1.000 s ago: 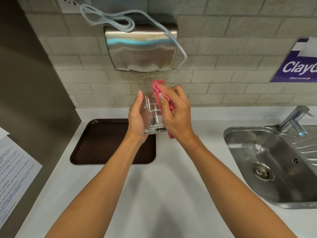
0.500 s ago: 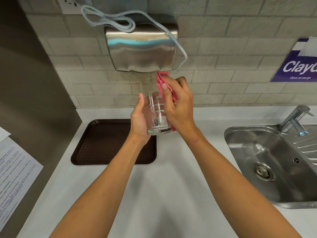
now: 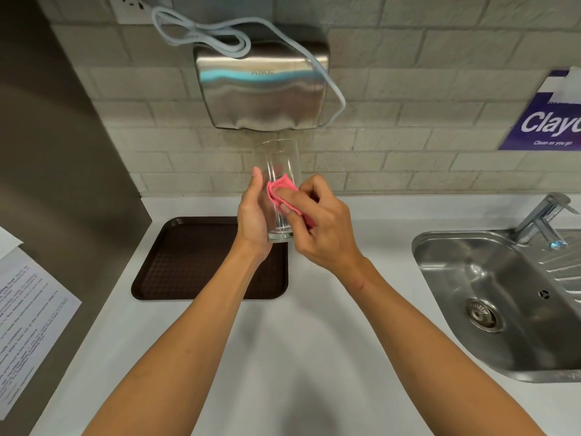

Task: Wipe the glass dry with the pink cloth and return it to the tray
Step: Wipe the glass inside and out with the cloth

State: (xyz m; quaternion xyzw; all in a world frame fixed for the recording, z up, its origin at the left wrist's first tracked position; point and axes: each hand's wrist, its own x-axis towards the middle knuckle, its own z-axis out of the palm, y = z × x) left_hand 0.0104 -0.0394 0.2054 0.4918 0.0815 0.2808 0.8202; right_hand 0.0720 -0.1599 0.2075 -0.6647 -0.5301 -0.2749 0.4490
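Note:
A clear tall glass (image 3: 276, 162) is held upright in the air above the counter, over the right edge of the dark brown tray (image 3: 195, 262). My left hand (image 3: 253, 215) grips its lower left side. My right hand (image 3: 320, 221) presses the folded pink cloth (image 3: 281, 191) against the near side of the glass, around mid-height. Part of the cloth is hidden under my fingers. The tray holds nothing.
A steel hand dryer (image 3: 262, 89) with a looped white cable hangs on the tiled wall just above the glass. A steel sink (image 3: 503, 300) with a tap (image 3: 542, 215) lies to the right. A printed sheet (image 3: 28, 309) is on the left panel.
My right hand has slid the pink cloth down from the glass's rim to its middle and round onto the near side. The glass and left hand stay almost where they were.

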